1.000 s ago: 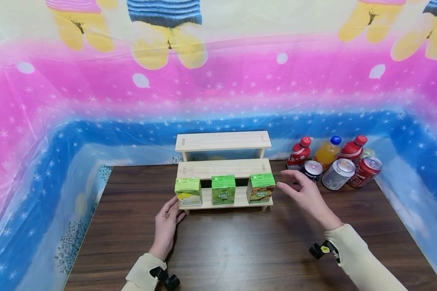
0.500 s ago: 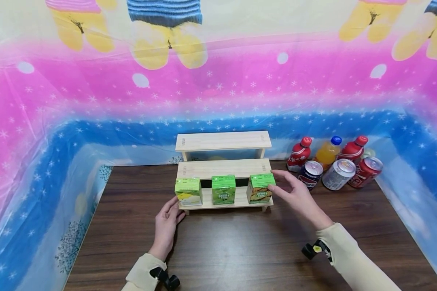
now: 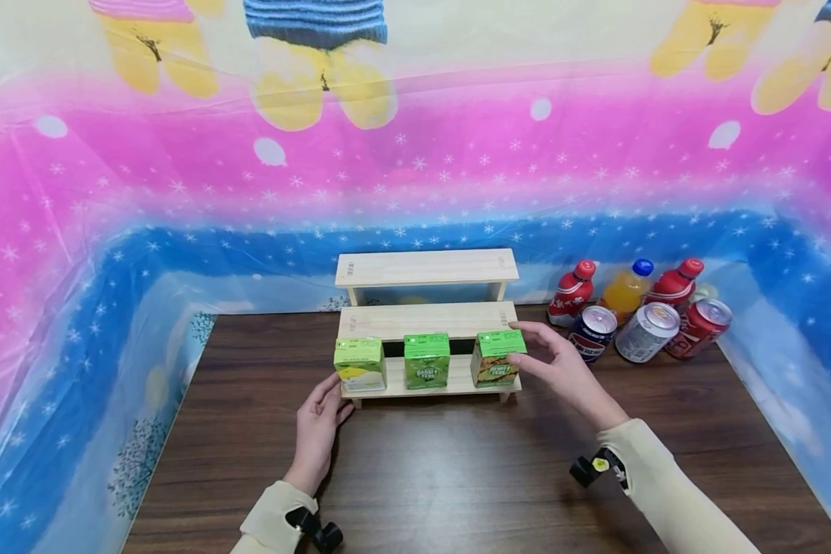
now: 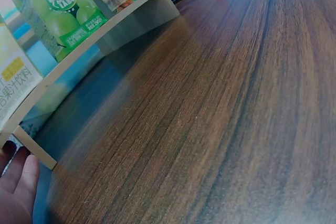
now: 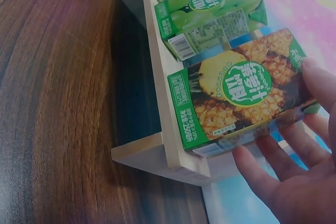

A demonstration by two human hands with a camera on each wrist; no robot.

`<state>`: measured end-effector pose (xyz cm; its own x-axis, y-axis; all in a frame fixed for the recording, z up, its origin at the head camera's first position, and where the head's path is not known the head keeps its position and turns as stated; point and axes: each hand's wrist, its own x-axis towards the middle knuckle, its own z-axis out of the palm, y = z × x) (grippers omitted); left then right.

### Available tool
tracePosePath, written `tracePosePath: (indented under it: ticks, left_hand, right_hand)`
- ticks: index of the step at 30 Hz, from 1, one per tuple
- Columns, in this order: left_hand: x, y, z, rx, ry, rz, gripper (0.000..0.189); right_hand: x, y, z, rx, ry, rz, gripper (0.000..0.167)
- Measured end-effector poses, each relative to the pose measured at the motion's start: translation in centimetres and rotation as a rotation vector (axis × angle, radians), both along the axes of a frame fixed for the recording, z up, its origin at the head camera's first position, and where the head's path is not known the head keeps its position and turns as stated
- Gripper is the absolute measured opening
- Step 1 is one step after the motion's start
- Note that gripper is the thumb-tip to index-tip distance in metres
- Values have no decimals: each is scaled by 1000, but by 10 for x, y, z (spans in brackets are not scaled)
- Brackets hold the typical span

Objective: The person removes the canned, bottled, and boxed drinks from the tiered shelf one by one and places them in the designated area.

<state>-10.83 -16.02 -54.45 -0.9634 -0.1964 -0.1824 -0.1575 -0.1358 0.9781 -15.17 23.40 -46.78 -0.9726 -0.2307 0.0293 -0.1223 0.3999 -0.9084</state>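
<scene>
My right hand (image 3: 566, 374) pinches the pineapple juice carton (image 5: 236, 90) at the right end of the low front step of the wooden shelf (image 3: 457, 390). In the right wrist view the thumb lies on its front near the top, and the fingers lie along its far side. The carton stands upright at the step's end. My left hand (image 3: 318, 435) stays at the shelf's left end, its loosely extended fingers (image 4: 27, 179) resting by the leg. Above them stands a yellow-green juice carton (image 3: 360, 365). A green juice carton (image 3: 426, 362) occupies the middle of the step.
Right of the shelf, a dark blue can (image 3: 592, 333), a silver can (image 3: 647, 332) and a red can (image 3: 699, 328) stand before red-capped bottles (image 3: 571, 294) and an orange drink bottle (image 3: 625, 291). A printed curtain (image 3: 415, 177) hangs behind the wooden table (image 3: 422, 477).
My right hand has moved left from beside the cans to the pineapple juice carton and taken hold of it. The left hand and all three cartons have stayed in place.
</scene>
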Motion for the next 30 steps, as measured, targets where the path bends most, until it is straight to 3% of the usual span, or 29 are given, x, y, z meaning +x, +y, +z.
tracePosePath:
  ticks: [9, 17, 30]
  left_hand:
    - [-2, 2, 2, -6, -8, -11, 42]
    - [-3, 1, 1, -13, -10, -14, 42]
    - [1, 1, 3, -9, -18, -10, 43]
  right_hand:
    - [-1, 5, -1, -11, 6, -17, 50]
    - [6, 13, 3, 37, -11, -45, 52]
    - [27, 70, 5, 81, 3, -80, 51]
